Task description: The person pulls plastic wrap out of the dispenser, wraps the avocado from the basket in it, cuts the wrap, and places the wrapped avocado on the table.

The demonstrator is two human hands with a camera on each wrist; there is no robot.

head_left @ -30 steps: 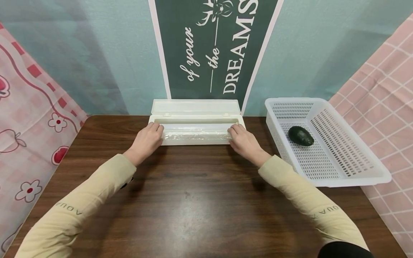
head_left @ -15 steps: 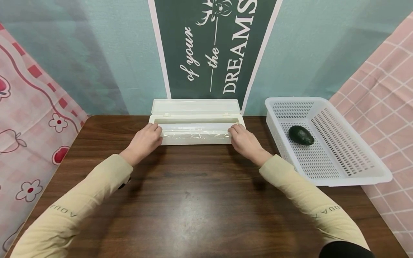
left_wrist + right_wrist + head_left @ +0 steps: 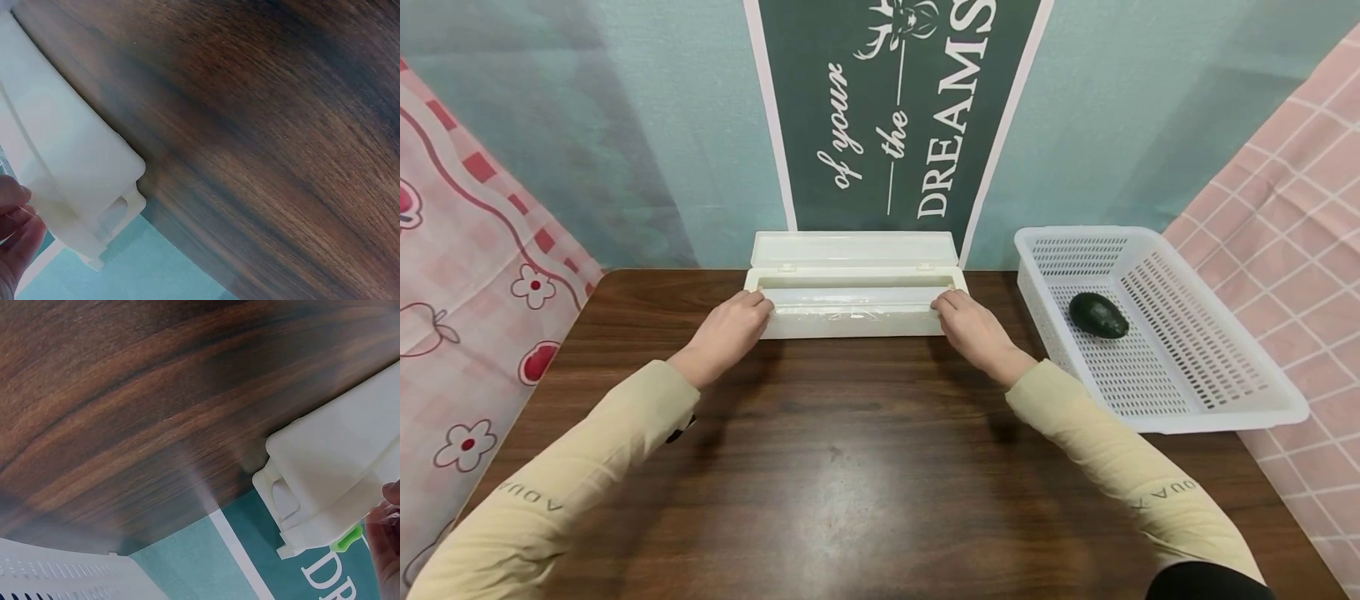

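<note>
A white cling film dispenser lies at the table's back edge with its lid raised. Clear cling film stretches across its front between both hands. At the dispenser's left end, my left hand pinches the film; thumb and fingers meet there in the left wrist view. My right hand pinches the film near the right end. In the right wrist view, its fingers are partly cut off by the frame, beside a small green piece on the dispenser.
To the right stands a white perforated plastic basket with a dark green avocado in it. The brown wood-grain table spreads in front of the dispenser. A teal cloth backdrop hangs right behind it.
My left hand has shifted a little outward to the left, from over the dispenser's front toward its left end. The film between the hands looks smoother. My right hand has hardly moved.
</note>
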